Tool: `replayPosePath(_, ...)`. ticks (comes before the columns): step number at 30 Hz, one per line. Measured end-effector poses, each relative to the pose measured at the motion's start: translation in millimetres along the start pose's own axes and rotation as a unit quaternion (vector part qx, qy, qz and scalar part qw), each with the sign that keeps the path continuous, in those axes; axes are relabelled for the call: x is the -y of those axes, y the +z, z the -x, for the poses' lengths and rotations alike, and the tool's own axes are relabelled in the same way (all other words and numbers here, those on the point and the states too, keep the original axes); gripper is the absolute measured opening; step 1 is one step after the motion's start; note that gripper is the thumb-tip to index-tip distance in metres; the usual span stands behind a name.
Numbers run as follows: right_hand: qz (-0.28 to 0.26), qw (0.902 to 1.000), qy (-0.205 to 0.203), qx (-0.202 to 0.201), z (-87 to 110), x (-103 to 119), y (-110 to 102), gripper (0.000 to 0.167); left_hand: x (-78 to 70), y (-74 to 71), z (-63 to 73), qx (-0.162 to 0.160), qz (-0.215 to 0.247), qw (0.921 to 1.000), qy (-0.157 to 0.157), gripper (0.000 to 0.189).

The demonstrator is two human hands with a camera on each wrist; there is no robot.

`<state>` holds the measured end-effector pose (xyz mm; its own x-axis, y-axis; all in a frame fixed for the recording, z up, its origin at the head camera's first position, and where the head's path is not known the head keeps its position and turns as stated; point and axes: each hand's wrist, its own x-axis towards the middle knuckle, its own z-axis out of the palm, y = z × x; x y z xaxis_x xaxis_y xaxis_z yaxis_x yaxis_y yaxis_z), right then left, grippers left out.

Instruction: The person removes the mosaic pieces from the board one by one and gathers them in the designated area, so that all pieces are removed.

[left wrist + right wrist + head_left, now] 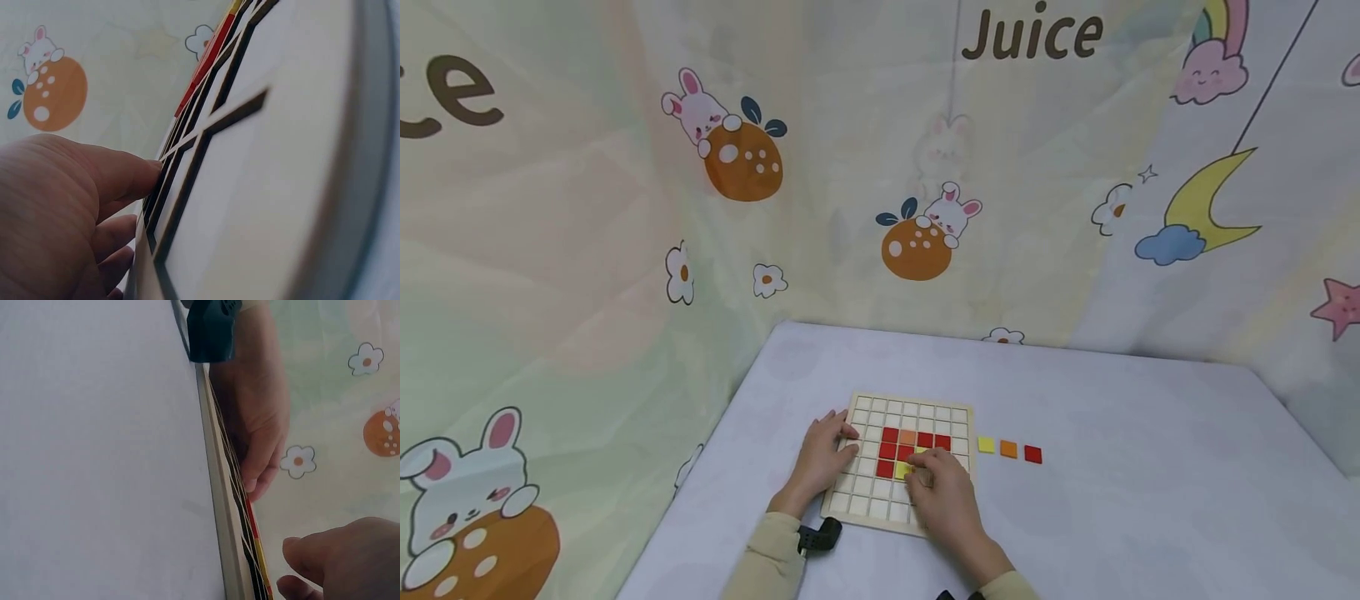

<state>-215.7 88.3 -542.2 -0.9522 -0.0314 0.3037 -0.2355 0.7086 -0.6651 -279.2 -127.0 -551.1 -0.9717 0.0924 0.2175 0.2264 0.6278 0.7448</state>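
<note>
A pale wooden grid board (868, 506) lies on the table, with red tiles (885, 468), an orange tile (907, 437) and yellow tiles (902, 471) set in its middle squares. My left hand (822, 454) rests at the board's left edge. Its thumb (134, 175) touches the grid squares, while the other fingers lie along the side. Over the lower right of the pattern is my right hand (943, 492), thumb and forefinger close above the yellow tiles. A small gap shows between those fingertips in the right wrist view, with nothing seen in it. This hand hides part of the board.
Right of the board, a loose yellow tile (986, 445), an orange tile (1008, 449) and a red tile (1033, 455) lie in a row on the white table (1120, 500). Behind and to the left hangs a printed cloth (842, 108). A black band (820, 536) circles the left wrist.
</note>
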Motion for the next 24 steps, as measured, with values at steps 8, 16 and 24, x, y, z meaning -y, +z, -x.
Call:
replayPosePath(8, 0.023, 0.9996, -0.014, 0.004, 1.3, -0.8, 8.8, 0.023, 1.4, 0.8, 0.4, -0.004, -0.001, 1.0, 0.004, 0.009)
replayPosePath(16, 0.029, 0.9995, -0.015, 0.003, 0.7, -2.9, 10.0, 0.025, 0.7, 0.8, 0.3, -0.004, 0.001, 1.0, 0.004, 0.009)
replayPosePath(24, 0.037, 0.9992, -0.001, 0.011, 0.0, -4.3, 11.6, 0.026, 0.4, 1.3, 0.9, -0.003, 0.002, 1.0, 0.001, 0.01)
